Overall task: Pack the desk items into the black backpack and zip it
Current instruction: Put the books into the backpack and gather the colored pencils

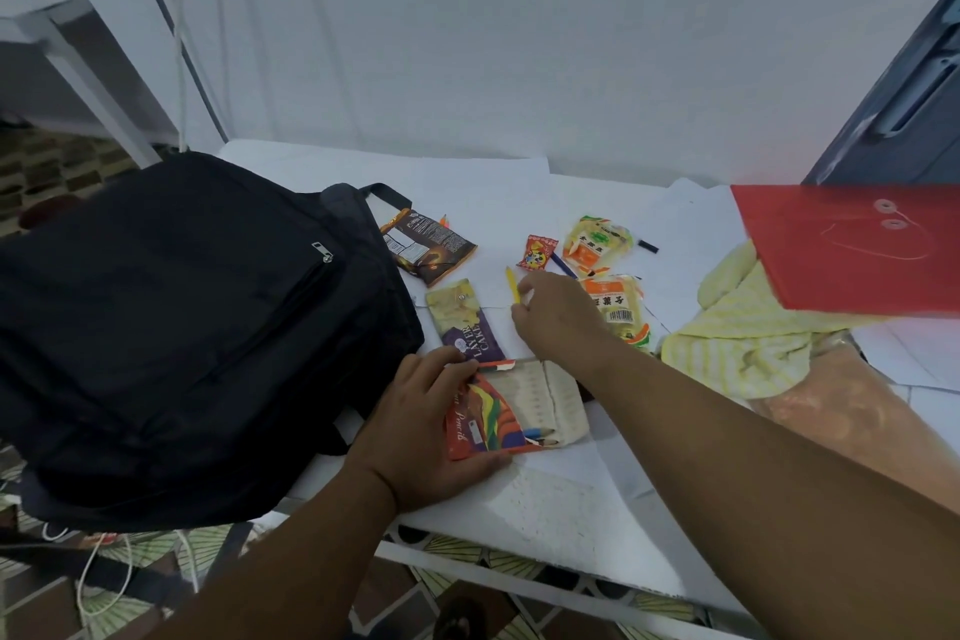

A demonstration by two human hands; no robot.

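Two hands: left hand gripping pencil box.

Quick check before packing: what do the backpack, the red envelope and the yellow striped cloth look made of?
Black backpack: matte woven synthetic fabric, probably nylon or polyester; it slumps and creases, with a metal zip pull. Red envelope: stiff, smooth sheet with a slight sheen, likely plastic, possibly coated card. Yellow striped cloth: soft rumpled textile, probably cotton.

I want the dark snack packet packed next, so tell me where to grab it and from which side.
Take the dark snack packet by its near right corner, coming from the right: that end lies on bare table, while its far left end sits close beside the black backpack and an orange pencil. It lies flat, so pinch the edge.
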